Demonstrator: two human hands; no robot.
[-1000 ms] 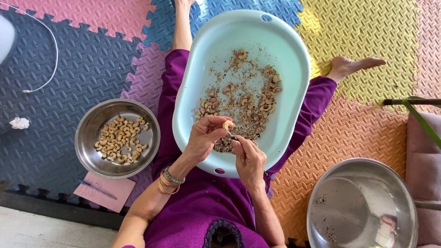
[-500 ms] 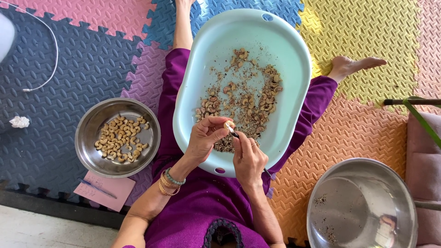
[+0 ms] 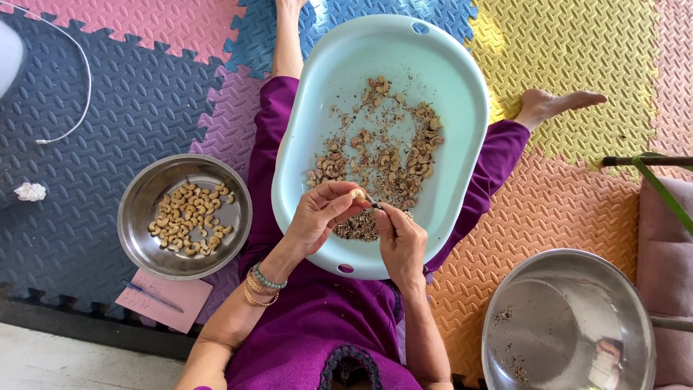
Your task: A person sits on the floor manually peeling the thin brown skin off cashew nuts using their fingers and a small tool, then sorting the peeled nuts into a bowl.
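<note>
Where the purple-clad lap fills the near edge of the view, the left hand (image 3: 317, 217) and right hand (image 3: 401, 242) meet over the near end of a pale blue oval tray (image 3: 310, 137) resting across the legs. Left fingers (image 3: 339, 206) are pressed together, pinching a pale cashew nut (image 3: 357, 194). Right fingers (image 3: 381, 217) are pinched on a small dark tool (image 3: 375, 205) whose tip touches the nut. Bead and gold bangles (image 3: 261, 284) sit on the left wrist.

Beside the left arm, a pink paper (image 3: 162, 300) with a pen lies on the foam floor mat (image 3: 86, 180), and a steel bowl (image 3: 141, 238) just beyond it holds peeled cashews (image 3: 188, 217). Near the right arm stands a larger steel basin (image 3: 570, 325) with a few scraps inside.

Further out, the tray carries a heap of unpeeled nuts and husk (image 3: 382, 155). Beyond it, a bare foot (image 3: 556, 105) rests on the yellow mat. A white crumpled scrap (image 3: 30, 191) and a white cable (image 3: 76, 87) lie far left.
</note>
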